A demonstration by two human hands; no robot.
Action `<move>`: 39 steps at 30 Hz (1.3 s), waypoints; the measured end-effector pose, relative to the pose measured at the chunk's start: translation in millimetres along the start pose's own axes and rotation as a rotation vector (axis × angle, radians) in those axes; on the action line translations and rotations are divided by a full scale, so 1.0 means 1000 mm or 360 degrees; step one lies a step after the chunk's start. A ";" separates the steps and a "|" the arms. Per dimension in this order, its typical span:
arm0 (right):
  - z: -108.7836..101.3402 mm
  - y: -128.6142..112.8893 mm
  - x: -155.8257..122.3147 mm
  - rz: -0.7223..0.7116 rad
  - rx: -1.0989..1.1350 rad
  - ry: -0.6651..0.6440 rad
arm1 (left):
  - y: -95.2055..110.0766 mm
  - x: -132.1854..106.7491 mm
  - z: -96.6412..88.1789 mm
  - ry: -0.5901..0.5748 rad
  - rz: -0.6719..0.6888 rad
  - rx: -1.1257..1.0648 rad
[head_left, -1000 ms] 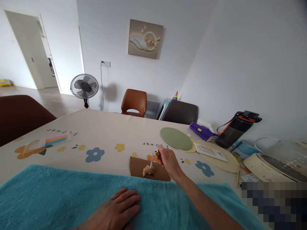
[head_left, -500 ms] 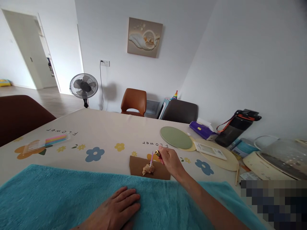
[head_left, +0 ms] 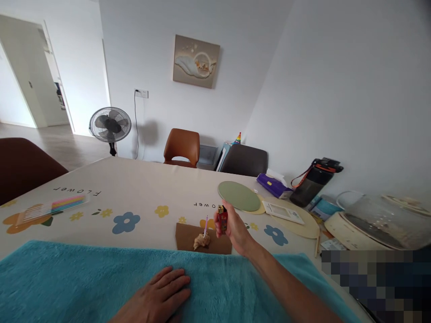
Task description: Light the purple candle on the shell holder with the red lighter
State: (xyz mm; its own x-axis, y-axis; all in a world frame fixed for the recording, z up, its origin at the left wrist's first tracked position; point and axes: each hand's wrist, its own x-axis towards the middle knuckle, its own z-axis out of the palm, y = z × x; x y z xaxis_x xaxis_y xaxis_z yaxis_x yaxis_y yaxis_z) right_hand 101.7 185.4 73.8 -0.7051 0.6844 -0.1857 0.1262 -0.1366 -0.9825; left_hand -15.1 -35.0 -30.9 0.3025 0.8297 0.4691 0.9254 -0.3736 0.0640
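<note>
My right hand (head_left: 235, 229) is closed around a red lighter (head_left: 222, 220) with a gold-coloured top, held upright just right of a thin purple candle (head_left: 206, 224). A small gap lies between lighter and candle, and I cannot make out a flame on either. The candle stands upright in a small golden-brown pastry, like a croissant (head_left: 201, 242). Under the pastry is a piece of brown cardboard (head_left: 186, 235). Palm down on a blue towel (head_left: 84, 273), my left hand (head_left: 158, 294) lies flat with its fingers stretched out and nothing in them.
A pack of coloured candles (head_left: 67, 203) lies on the flowered tablecloth (head_left: 141, 179) at left. Along the right are a green round mat (head_left: 239, 196), a purple tissue pack (head_left: 273, 185), a dark bottle (head_left: 311, 181) and a cream pot with a clear lid (head_left: 353, 231).
My right hand has turned the lighter from tilted towards the candle to upright and drawn it slightly back. The view has shifted a little. My left hand stays flat on the towel.
</note>
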 end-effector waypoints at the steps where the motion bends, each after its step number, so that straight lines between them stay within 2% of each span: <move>1: 0.000 0.001 0.000 0.0000 0.0004 0.0002 | 0.000 0.000 0.000 0.0003 -0.0003 -0.0008; 5: 0.005 0.005 0.001 -0.0052 -0.0138 0.0101 | 0.001 0.002 -0.004 -0.0056 -0.0006 -0.0059; 8: 0.010 0.008 0.001 -0.0168 -0.0289 0.0202 | 0.004 0.007 -0.016 -0.0138 -0.0043 -0.0090; 10: 0.012 0.009 0.000 -0.0229 -0.0336 0.0218 | 0.006 0.012 -0.025 -0.0224 -0.0049 -0.0070; 13: 0.012 0.011 0.001 -0.0287 -0.0443 0.0211 | 0.008 0.015 -0.031 -0.0251 -0.0072 -0.0101; 20: 0.001 0.023 0.013 -0.0435 -0.0913 0.0242 | 0.007 0.006 -0.019 -0.0184 -0.0118 -0.0183; 28: -0.003 0.018 0.016 -0.0508 -0.1092 0.0289 | 0.009 0.005 -0.019 -0.0107 -0.0171 -0.0255; 31: -0.004 0.016 0.015 -0.0531 -0.1070 0.0300 | 0.009 0.005 -0.018 -0.0122 -0.0162 -0.0241; 34: -0.004 0.017 0.012 -0.0464 -0.0882 0.0270 | 0.008 0.005 -0.017 -0.0156 -0.0136 -0.0191; 39: -0.009 0.019 0.006 -0.0007 -0.0204 0.0127 | 0.009 0.006 -0.020 -0.0191 -0.0141 -0.0175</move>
State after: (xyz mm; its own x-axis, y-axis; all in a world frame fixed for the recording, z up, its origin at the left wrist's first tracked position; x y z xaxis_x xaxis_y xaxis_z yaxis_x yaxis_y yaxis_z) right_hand 106.1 193.2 53.7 -0.6488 0.7401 -0.1767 0.2148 -0.0447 -0.9756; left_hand -9.3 -41.7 -10.2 0.2523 0.9024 0.3493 0.9210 -0.3347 0.1993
